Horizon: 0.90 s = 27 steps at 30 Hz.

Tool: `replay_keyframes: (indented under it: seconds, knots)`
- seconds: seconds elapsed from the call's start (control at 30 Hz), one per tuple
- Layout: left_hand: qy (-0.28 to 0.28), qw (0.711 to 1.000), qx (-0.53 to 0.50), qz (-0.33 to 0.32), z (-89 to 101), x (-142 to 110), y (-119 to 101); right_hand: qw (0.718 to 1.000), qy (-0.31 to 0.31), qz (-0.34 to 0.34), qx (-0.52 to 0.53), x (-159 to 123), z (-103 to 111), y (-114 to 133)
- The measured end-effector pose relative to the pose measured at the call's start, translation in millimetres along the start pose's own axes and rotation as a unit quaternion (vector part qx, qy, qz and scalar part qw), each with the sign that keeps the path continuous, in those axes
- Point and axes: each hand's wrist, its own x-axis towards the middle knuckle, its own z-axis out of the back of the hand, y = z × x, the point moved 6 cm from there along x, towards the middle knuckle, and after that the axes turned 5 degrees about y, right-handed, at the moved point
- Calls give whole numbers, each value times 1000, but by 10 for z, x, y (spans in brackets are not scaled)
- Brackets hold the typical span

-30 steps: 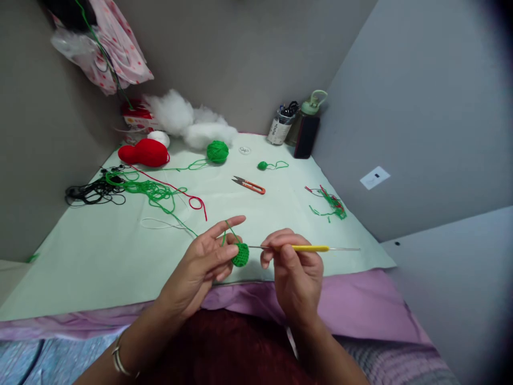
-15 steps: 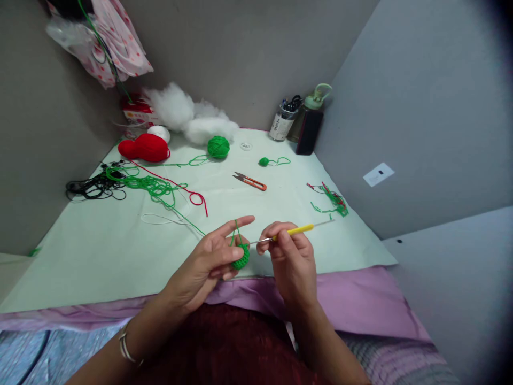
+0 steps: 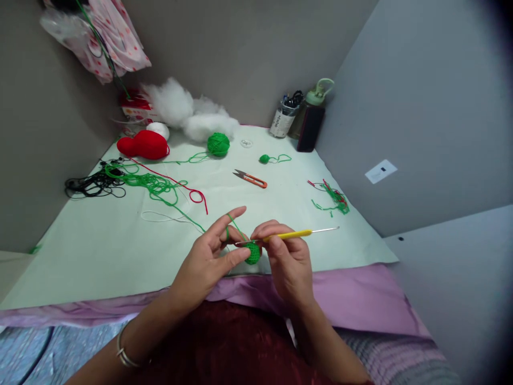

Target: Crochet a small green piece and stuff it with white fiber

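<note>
A small round green crochet piece (image 3: pixel 253 253) is pinched between the thumb and fingers of my left hand (image 3: pixel 212 254). Green yarn (image 3: pixel 236 226) runs from the piece up over my raised left index finger. My right hand (image 3: pixel 289 262) grips a crochet hook (image 3: pixel 290 235) by its yellow handle, thumb and fingers pressed together. The hook's thin metal front end lies across the top edge of the green piece, its tip near my left fingers. The hook's other metal end points out to the right.
Thread snips (image 3: pixel 250 179) lie mid-table. Behind are a green yarn ball (image 3: pixel 218 144), red yarn (image 3: pixel 144 145) and white stuffing (image 3: pixel 208 125). Loose green yarn (image 3: pixel 150 184) and black cord (image 3: pixel 94 184) are at left; yarn scraps (image 3: pixel 336 200), a phone (image 3: pixel 311 129) and a bottle (image 3: pixel 315 99) at right.
The green piece has moved right, towards my right hand. The hook has shifted left, its front end now over the piece, and lies flatter. My left index finger is slightly higher and further left.
</note>
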Motion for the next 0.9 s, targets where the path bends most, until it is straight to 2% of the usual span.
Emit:
replay_keyframes:
  seconds: [0.13,0.3,0.5,0.63,0.77,0.9]
  knots:
    - [-11,1000,2,16,11,5,-29,999,15,8,-42,-13,6,39]
    - [-14,1000,-2,25,-11,5,-19,996,-8,25,-83,-40,17,69]
    - [-21,1000,9,7,-21,13,-20,997,-60,-31,32,-20,42,-40]
    - [-29,1000,-1,4,-19,21,-15,990,-65,-65,102,21,9,-62]
    - [-43,999,6,-4,-11,3,-31,988,-55,-75,121,45,-4,-54]
    - [-51,999,13,-14,-3,-6,-49,992,-48,-69,91,40,15,-42]
